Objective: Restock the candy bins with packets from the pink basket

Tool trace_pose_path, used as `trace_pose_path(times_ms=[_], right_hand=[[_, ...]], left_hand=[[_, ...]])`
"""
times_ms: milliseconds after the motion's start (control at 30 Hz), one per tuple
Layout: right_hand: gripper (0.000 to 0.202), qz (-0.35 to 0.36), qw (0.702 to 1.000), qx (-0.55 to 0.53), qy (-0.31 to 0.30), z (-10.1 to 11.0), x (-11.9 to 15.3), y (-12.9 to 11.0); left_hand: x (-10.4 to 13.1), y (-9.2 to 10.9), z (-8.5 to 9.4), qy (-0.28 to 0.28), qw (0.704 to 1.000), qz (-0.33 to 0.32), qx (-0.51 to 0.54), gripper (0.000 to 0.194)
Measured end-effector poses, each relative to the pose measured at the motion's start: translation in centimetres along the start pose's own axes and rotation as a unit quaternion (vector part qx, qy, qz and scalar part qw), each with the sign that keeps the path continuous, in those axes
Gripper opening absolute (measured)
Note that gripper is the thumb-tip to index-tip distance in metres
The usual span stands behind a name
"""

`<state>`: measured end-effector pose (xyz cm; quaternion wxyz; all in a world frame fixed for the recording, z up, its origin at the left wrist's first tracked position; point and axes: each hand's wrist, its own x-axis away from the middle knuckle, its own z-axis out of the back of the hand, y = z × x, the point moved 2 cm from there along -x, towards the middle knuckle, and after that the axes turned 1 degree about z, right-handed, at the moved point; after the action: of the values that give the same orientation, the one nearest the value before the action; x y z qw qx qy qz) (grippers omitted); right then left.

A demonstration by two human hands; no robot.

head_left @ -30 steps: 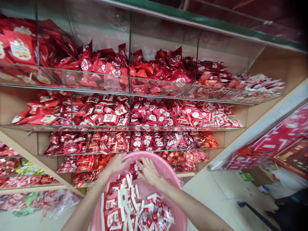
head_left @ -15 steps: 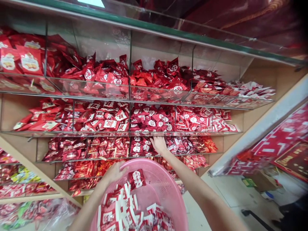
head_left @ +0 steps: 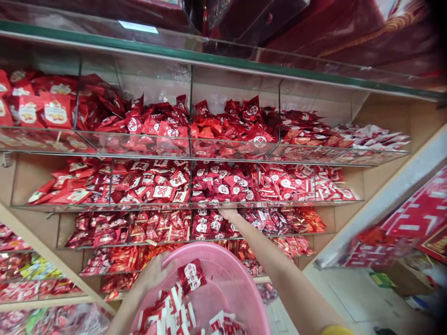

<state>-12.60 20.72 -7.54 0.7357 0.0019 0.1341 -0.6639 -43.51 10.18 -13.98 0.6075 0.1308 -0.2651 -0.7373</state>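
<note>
The wide wooden rack with clear glass shelves point(head_left: 391, 111) fills most of the view, its compartments full of small shiny packets. Before its lower rows is the round pink plastic basket with perforated wall point(head_left: 206, 246). Inside this basket, toward the bottom left, lies a heap of flat red-and-white packets point(head_left: 174, 314). The left hand point(head_left: 153, 273) bends its fingers over the basket's left rim and holds it. The right hand point(head_left: 228, 212) reaches into the third row, at the dark red packets with white print point(head_left: 202, 227); its fingertips are hidden, so I cannot tell how closed they are or whether they hold something. One similar dark red packet point(head_left: 192, 275) lies inside the basket, near the left hand.
</note>
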Motion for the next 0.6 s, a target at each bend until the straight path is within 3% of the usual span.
trace_pose_path(times_ms=[400, 600], right_hand=[[0.029, -0.007, 0.999, 0.001, -0.037, -0.8, -0.8, 0.1], [0.031, 0.005, 1.000, -0.006, -0.012, -1.0, 0.5, 0.3]], left_hand=[[-0.7, 1.2, 0.3, -0.027, 1.000, -0.008, 0.000, 0.072], [-0.8, 1.3, 0.3, -0.018, 1.000, -0.009, -0.004, 0.070]])
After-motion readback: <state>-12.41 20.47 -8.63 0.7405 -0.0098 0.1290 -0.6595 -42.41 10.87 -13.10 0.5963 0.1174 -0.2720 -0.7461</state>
